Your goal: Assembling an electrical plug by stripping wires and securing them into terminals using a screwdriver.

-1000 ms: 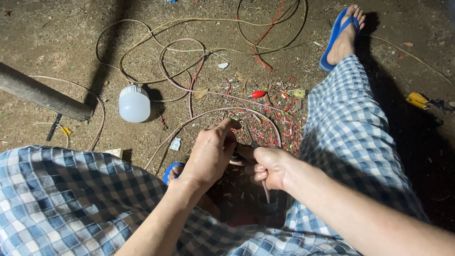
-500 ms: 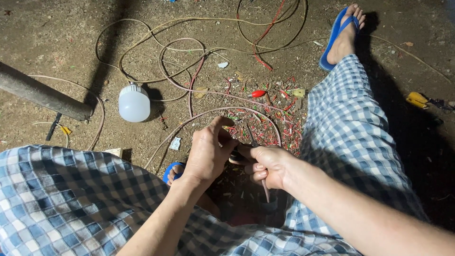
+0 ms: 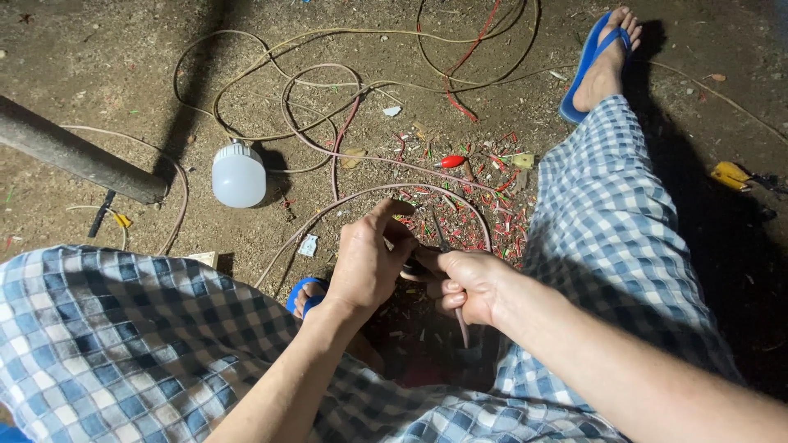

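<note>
Person seated on dirt ground (image 3: 98,49), checked trousers, blue flip-flops. Left hand (image 3: 365,262) and right hand (image 3: 472,283) meet in front of the knees; left fingers pinched closed on a pale wire (image 3: 386,190) that loops away over the ground. Right fingers wrapped closed around a dark-handled cutting tool (image 3: 443,246), its tip just at the left fingertips. Red and green wire scraps (image 3: 484,215) litter the ground just beyond the hands. White bulb (image 3: 238,175) lies to the left, near a grey pipe (image 3: 78,156).
</note>
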